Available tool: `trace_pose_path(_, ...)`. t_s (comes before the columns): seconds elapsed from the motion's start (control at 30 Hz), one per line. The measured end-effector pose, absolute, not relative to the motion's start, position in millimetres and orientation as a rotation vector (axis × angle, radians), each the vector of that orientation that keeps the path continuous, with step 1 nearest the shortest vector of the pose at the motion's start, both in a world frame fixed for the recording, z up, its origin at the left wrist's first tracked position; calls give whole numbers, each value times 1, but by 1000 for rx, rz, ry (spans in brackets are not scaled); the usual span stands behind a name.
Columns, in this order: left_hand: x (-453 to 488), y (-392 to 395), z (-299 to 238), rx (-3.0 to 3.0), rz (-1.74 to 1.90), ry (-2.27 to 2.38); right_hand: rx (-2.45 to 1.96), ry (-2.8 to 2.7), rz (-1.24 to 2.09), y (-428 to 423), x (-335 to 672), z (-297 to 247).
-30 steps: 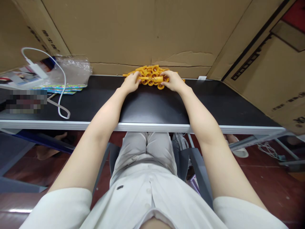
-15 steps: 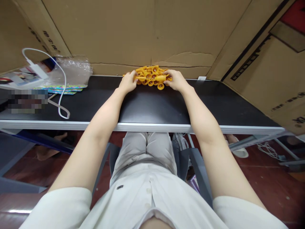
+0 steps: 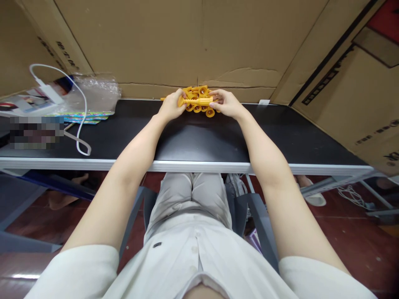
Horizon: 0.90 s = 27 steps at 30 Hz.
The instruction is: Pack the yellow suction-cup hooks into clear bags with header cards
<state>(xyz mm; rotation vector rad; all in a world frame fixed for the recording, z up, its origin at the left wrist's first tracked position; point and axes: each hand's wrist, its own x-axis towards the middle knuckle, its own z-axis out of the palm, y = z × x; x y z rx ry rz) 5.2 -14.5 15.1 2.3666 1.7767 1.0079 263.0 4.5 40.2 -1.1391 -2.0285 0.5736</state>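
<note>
Between my two hands lies a yellow plastic piece [image 3: 201,101] with a ribbed thick part to the right, a thin beaded stem and a wider end to the left. The fingers of my left hand [image 3: 171,106] are closed around that left end. My right hand [image 3: 230,104] pinches the ribbed end between thumb and fingers. Right behind and below it is a pile of similar yellow pieces [image 3: 203,90], several with round cup-shaped mouths facing me. The held piece and my fingers hide part of the pile.
Behind the black tabletop [image 3: 199,139] stands a cardboard wall [image 3: 199,41]. Toward the left are clear plastic bags [image 3: 96,89], colourful flat packets [image 3: 93,117] and a white cable [image 3: 84,95]. A small white tag [image 3: 264,102] sits at the back edge, right of my hands.
My left hand has shifted slightly right and closed around the left end of the held piece. That piece has moved a little left, and my right fingers now grip nearer its ribbed end.
</note>
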Motion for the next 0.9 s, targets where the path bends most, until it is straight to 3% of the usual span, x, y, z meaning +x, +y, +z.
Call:
trace_pose_path(0.2, 7, -19, 16, 2274, 980, 1922, -1162, -1847, 837, 1, 260, 37)
trace_pose_path(0.9, 10, -17, 13, 2306, 1044, 1890, -1155, -1787, 937, 3, 265, 30)
